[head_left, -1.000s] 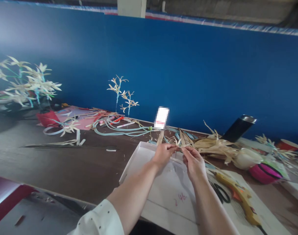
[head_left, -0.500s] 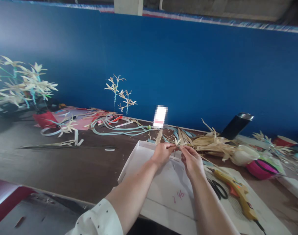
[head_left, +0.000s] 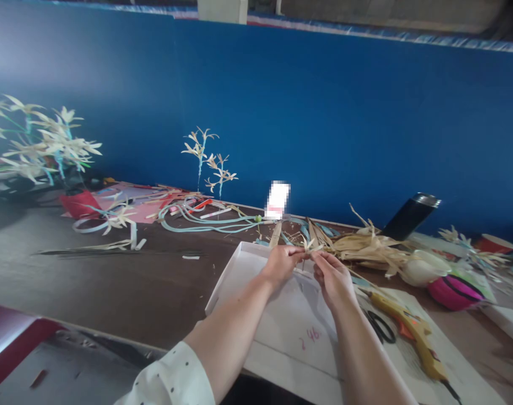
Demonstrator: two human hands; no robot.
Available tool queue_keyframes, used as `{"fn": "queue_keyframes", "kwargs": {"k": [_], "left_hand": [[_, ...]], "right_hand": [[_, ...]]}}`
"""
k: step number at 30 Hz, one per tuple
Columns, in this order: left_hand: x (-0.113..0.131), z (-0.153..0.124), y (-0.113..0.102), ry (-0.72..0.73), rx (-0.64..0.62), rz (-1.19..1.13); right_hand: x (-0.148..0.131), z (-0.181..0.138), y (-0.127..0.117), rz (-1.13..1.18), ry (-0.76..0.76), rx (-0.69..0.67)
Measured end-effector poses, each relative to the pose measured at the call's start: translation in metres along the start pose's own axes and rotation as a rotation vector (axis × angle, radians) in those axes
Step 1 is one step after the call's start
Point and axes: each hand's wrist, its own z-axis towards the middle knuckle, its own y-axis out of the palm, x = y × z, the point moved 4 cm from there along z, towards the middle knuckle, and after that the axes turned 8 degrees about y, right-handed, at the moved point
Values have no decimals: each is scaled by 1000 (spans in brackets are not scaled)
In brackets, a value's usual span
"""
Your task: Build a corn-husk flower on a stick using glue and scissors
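Note:
My left hand [head_left: 280, 263] and my right hand [head_left: 333, 276] meet above the far end of a shallow white tray [head_left: 256, 281]. Both pinch a small pale straw flower [head_left: 309, 246], its thin petals sticking up between the fingertips. The left fingers are closed on its left side, the right fingers on its right side. A heap of dried straw leaves [head_left: 366, 247] lies just behind the hands. Pink writing shows on the tray floor below my wrists.
A yellow glue gun [head_left: 408, 334] and black scissors [head_left: 381, 326] lie right of the tray. Further right are a white cup [head_left: 421, 269], a pink bowl [head_left: 454, 292] and a dark flask [head_left: 410, 216]. Finished straw flower sprigs [head_left: 208, 160] stand by the blue wall, with coiled pale-blue cord [head_left: 201, 219] below.
Both hands stay pinched on the small straw flower over the tray. Only the view has shifted slightly.

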Motion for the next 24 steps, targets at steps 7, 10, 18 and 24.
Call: {"fn": "queue_keyframes", "kwargs": {"k": [7,10,18,24], "left_hand": [[1,-1,0,16,-17,24],[3,-1,1,19,-28,31],[2,-2,2,36,-65,61],[0,-2,2,44,-74,64]], "right_hand": [[-2,-3,1,22,33,-7],[-3,-4,2,30,40,-8],[-3,-3,0,1,30,23],[0,-1,-3,-13,45,64]]}}
